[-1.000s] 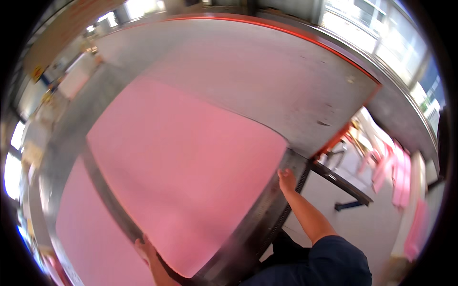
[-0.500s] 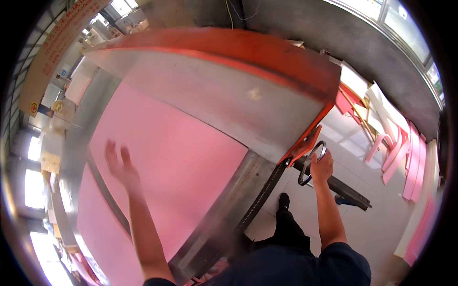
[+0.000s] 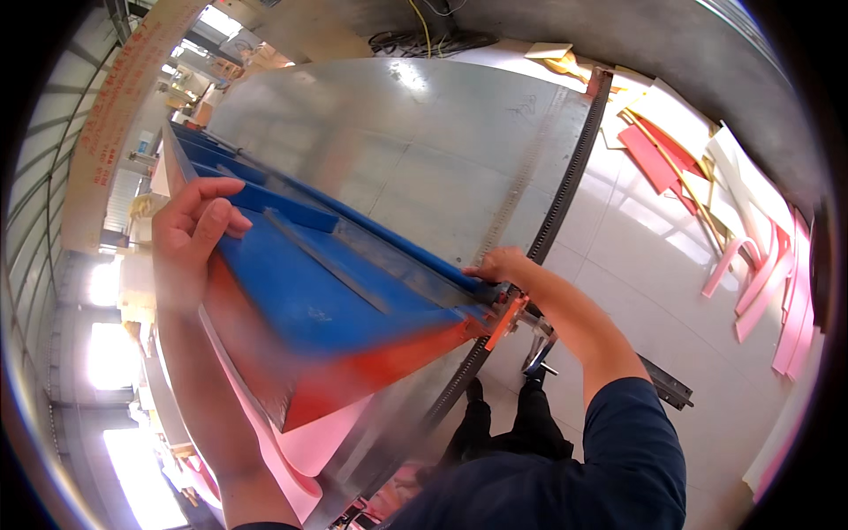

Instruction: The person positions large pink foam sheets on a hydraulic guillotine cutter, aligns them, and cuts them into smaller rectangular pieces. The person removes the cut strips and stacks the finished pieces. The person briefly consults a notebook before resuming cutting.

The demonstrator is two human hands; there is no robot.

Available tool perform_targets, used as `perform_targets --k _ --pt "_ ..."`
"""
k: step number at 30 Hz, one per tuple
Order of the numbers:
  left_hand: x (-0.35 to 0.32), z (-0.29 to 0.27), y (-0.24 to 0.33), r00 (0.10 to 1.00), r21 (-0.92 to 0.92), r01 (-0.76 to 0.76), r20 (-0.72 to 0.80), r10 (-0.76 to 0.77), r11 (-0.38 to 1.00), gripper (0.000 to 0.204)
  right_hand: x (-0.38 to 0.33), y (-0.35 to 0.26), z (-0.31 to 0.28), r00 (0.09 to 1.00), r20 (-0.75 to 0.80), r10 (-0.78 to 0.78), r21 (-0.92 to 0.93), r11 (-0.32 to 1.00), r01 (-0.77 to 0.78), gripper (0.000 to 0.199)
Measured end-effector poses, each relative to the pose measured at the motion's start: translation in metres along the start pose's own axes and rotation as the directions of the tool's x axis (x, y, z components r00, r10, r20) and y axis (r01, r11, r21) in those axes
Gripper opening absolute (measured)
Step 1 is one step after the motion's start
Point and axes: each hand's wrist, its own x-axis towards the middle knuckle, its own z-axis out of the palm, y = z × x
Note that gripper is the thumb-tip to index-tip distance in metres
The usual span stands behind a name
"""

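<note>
At ten o'clock, red writing [image 3: 95, 141] runs along a tan board [image 3: 86, 216]. Its smaller characters are too blurred to read.

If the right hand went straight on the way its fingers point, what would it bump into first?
The right hand would probably bump the long blue rail first. Depth is unclear, so I can't tell whether they touch.

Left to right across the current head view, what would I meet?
Left hand → yellow cord → right hand → red sheet → pink strips.
</note>
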Motion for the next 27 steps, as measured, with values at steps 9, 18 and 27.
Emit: perform_targets --k 9,18,27 --pt "-0.002 0.004 -0.011 0.999 -0.01 0.026 -0.031 -0.026 1.0 0.03 0.01 0.041 0.019 0.92 0.005 -0.392 -0.151 0.909 0.388 0.048" --pt "-0.026 0.002 -0.004 0.99 0.0 0.079 -0.114 -0.079 0.997 0.037 -0.145 0.072 0.12 0.569 -0.74 -0.359 -0.047 0.871 0.488 0.025" --pt "0.008 0.013 0.008 0.994 0.075 -0.099 -0.037 0.102 0.992 0.044 -0.079 0.181 0.107 0.819 -0.498 0.284 0.717 0.666 0.206 0.051"
